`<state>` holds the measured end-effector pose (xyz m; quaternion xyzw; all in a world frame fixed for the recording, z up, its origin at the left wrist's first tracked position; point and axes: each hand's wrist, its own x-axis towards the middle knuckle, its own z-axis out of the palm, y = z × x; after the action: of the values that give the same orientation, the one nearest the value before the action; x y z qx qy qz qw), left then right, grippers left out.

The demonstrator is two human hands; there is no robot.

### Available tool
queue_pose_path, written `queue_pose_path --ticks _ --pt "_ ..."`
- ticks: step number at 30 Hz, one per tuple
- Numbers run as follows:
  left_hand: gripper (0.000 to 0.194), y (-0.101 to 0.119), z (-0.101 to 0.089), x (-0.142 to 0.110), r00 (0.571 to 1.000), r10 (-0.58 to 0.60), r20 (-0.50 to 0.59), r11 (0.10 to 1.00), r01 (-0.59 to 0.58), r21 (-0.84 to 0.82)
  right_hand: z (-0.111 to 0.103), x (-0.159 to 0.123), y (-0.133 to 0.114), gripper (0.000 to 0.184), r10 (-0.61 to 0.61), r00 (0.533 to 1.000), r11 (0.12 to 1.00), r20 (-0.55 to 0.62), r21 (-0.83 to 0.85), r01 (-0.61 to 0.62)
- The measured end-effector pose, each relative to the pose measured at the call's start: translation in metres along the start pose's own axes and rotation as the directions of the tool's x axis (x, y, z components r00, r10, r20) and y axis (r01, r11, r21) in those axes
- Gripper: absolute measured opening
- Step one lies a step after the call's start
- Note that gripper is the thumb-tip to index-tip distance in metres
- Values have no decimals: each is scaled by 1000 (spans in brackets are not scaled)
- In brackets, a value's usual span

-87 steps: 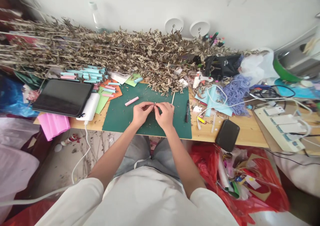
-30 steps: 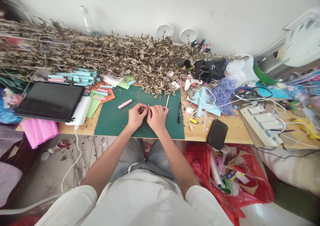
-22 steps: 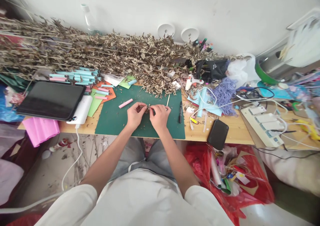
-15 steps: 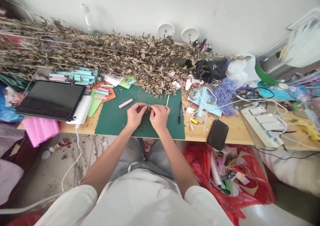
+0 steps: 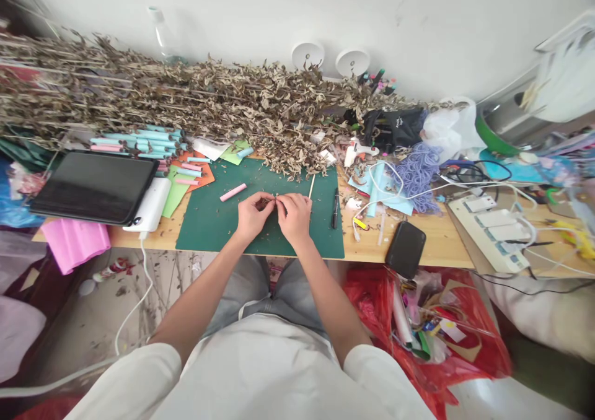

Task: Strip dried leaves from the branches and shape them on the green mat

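Note:
Over the green cutting mat (image 5: 218,228), my left hand (image 5: 252,214) and my right hand (image 5: 294,215) meet with their fingertips nearly touching. Both are closed in a pinch on a small bit of dried leaves (image 5: 266,203), mostly hidden by the fingers. Left of my hands a pink paper roll (image 5: 233,192) lies on the mat. To the right are a thin pale stick (image 5: 312,186) and a black pen (image 5: 335,209). Leaf crumbs dot the mat. Behind it spreads a large heap of dried leafy stems (image 5: 260,110).
At left lie a black tablet (image 5: 95,184), a white power bank (image 5: 151,206) and many blue and pink paper rolls (image 5: 155,141). At right are a glue gun (image 5: 359,152), purple yarn (image 5: 421,175), a black case (image 5: 405,249) and a power strip (image 5: 493,234).
My hands have drawn closer together at the fingertips, the right one shifting slightly left. Less of the dried leaves shows between them now.

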<state>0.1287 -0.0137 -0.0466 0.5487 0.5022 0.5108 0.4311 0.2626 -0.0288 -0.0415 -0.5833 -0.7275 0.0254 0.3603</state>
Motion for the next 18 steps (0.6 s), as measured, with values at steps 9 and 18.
queue_pose_path --ticks 9,18 --pt "10 4 0 -1 999 16 -31 995 -13 95 -3 -1 -5 13 41 999 996 -36 -76 -43" --pt "21 4 0 0 999 -32 -29 993 28 -115 -2 -1 -3 16 26 999 999 -41 27 -25"
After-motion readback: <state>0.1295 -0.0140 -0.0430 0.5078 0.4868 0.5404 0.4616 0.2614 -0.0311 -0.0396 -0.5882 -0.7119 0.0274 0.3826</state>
